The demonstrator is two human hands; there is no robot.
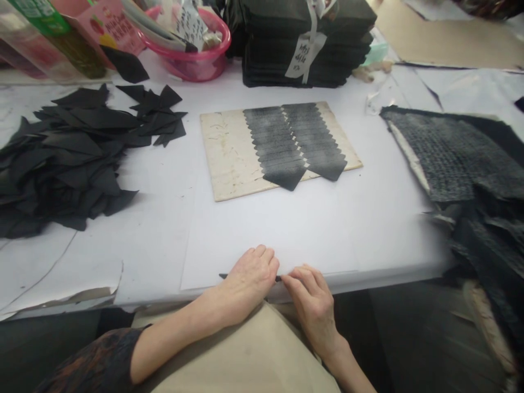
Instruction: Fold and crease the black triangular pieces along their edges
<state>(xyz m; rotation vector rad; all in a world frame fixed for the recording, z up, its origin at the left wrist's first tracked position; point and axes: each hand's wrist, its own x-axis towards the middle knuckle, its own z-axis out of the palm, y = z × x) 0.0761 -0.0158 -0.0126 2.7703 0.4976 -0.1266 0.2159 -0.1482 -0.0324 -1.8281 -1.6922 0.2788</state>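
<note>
The black strip [224, 276] lies flat at the near edge of the counter [164, 229], thin and dark, with one pointed end showing past the wrist side of the left hand [249, 275] and most of its length covered. The left hand rests palm-down on it, fingers extended and together; its grip is not closed around anything. The right hand [313, 305] meets the other end of the strip with its fingertips drawn together; whether that grip actually pinches the strip cannot be told. Beyond the hands stands a pale, scuffed board [229, 158], rigid and rectangular. On it lie two rows of pieces [295, 142], black, matte, overlapped like scales, each row ending in a point toward the person. By the look of it, this much is laid out and only a small share of the stock is used: a large pile of cut pieces [69, 158], triangular and flat, lies loose at the left. At the far edge sits a bundle [282, 49] of folded black cloth tied with a white band and a handwritten tag [303, 54]. Left of it stands a translucent pink basin [196, 63]. At the right lies a textured cloth [462, 158], dark and woven-looking.
</note>
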